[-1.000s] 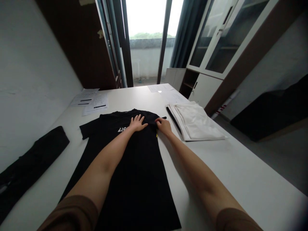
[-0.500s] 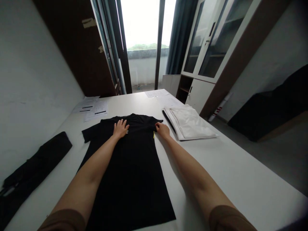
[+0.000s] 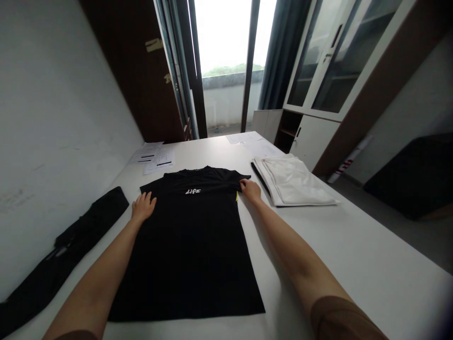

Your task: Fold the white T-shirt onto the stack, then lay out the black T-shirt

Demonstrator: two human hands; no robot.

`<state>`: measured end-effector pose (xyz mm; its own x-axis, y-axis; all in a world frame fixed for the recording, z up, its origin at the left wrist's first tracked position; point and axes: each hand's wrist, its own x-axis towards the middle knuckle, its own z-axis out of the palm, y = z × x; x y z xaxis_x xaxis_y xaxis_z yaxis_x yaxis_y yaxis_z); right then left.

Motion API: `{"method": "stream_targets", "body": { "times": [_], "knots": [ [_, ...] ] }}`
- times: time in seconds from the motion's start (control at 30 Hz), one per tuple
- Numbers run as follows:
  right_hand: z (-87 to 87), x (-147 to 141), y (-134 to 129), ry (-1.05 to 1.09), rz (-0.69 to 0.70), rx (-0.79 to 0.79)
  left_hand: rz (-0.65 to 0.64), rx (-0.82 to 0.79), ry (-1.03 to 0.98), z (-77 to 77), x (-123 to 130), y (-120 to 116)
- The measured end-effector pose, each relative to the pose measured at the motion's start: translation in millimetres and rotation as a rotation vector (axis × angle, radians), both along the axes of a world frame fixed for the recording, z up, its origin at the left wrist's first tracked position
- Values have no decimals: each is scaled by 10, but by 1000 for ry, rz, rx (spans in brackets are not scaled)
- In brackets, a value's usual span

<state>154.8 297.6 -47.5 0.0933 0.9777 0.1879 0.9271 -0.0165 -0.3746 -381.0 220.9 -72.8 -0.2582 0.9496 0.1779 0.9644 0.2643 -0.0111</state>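
A black T-shirt lies spread flat on the white table, its collar toward the window and a small white print across the chest. My right hand pinches the cloth at the right sleeve, fingers closed. At the opposite side, below the left sleeve, my left hand rests on the shirt's edge with its fingers stretched out. A short yellow strip shows at the shirt's right side, near my right hand.
Folded white cloth lies on a dark piece right of the shirt. Black folded garments lie along the left wall. Papers with dark strips are at the far left of the table. A glass-door cabinet stands behind.
My left hand has moved left from the chest to the shirt's left edge, uncovering the white print. My right hand stays at the right sleeve. The camera view has shifted slightly.
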Motion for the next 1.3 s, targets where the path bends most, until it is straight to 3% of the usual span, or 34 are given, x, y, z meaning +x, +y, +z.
{"method": "stream_targets", "body": {
  "times": [0.13, 0.27, 0.43, 0.53, 0.7, 0.83, 0.97, 1.1, 1.3],
  "knots": [
    [-8, 9, -3, 16, 2, 19, -108, 120, 41, -1, 137, -268],
    [-7, 11, -7, 50, -3, 30, -151, 96, -3, 42, 236, -521],
    [-14, 7, -10, 81, -3, 55, -284, 5, -58, 301, 540, -780],
    [-25, 0, -7, 91, -13, 86, -495, -145, -160, 571, 1009, -977],
    [-41, -16, 12, 79, -19, 130, -919, -396, -316, 957, 2024, -1492],
    [-55, -35, 37, 71, 8, 133, -1177, -459, -287, 1045, 2734, -1969],
    [-39, -52, 29, 73, 31, 103, -1364, -445, -283, 1036, 3203, -2258],
    [26, -59, -23, 73, 51, 84, -1451, -427, -326, 1049, 3362, -2309],
    [66, -66, -69, 61, 59, 70, -1404, -421, -449, 1092, 3293, -2259]
  ]
}}
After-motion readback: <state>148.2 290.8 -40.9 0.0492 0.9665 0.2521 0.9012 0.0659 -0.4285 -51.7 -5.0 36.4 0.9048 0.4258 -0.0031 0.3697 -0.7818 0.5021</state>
